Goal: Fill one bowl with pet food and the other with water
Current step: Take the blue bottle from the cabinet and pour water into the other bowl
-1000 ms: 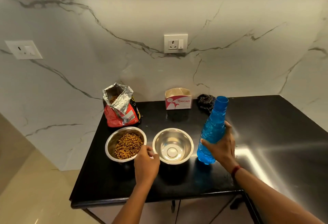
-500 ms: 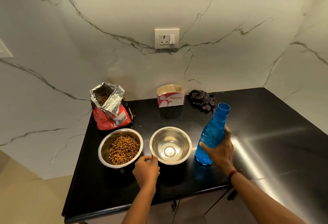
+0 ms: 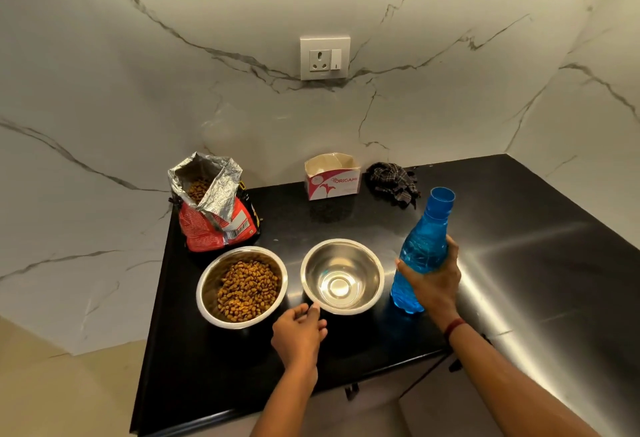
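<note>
Left hand: back facing up, fingers loosely curled, thumb pointing ahead. Thumb tip sits at the near rim of the empty bowl just beyond the knuckles; contact or pinch not resolvable. Left forearm bare, running up from the lower edge, wrist straight.

Right hand: wrapped around the lower body of the bottle, thumb on the inner side, fingers round the outer side, bottle upright. Red band on the wrist. Right forearm bare, angled in from the lower right.
</note>
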